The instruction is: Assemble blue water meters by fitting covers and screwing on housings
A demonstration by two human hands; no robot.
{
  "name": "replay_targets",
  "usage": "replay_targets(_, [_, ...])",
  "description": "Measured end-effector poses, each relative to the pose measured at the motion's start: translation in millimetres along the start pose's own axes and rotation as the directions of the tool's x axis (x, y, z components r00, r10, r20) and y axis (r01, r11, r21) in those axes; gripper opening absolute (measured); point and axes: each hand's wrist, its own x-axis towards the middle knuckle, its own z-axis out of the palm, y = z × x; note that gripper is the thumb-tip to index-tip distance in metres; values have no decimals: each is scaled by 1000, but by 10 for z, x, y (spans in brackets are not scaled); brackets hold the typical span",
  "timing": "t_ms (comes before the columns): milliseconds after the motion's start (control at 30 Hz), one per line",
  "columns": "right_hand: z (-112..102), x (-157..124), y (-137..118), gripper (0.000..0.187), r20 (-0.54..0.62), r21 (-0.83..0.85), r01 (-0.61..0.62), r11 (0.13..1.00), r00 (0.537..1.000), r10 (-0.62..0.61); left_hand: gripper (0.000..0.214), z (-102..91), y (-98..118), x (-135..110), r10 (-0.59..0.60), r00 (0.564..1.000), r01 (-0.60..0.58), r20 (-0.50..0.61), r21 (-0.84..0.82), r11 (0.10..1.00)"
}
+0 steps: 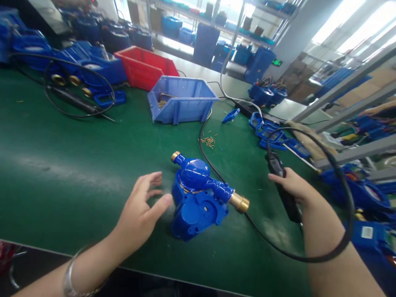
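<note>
A blue water meter (pixel 195 175) with brass threaded ends lies on the green bench, its blue plastic housing (pixel 198 212) turned toward me. Just left of it is my left hand (pixel 144 203), fingers apart and curved, holding nothing; a small gap seems to separate the thumb from the housing. Off to the right, my right hand (pixel 295 185) is wrapped round a black corded electric screwdriver (pixel 283 181). Its thick cord loops over my forearm. The screwdriver points down, and its tip cannot be made out. Small brass screws (pixel 208 141) lie loose beyond the meter.
A blue bin (pixel 188 109) holding screws and a red bin (pixel 139 68) stand behind. Another black screwdriver (pixel 74 101) with a looped cord lies left, by several blue meters (pixel 89 62). Blue covers (pixel 272 134) lie right, near a metal frame (pixel 346 86). A black cable runs beside the meter.
</note>
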Motion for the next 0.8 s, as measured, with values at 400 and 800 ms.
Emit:
replay_targets(400, [-162,-562,-187,27,-192,-284,52,957,975,-110,20,466,873,624,619,558,-776,554,82,626])
replay_targets(800, [184,-1400,-101,28,484,338,343,877,736,-474,44,667,943,559,344,378,-896,860,246,371])
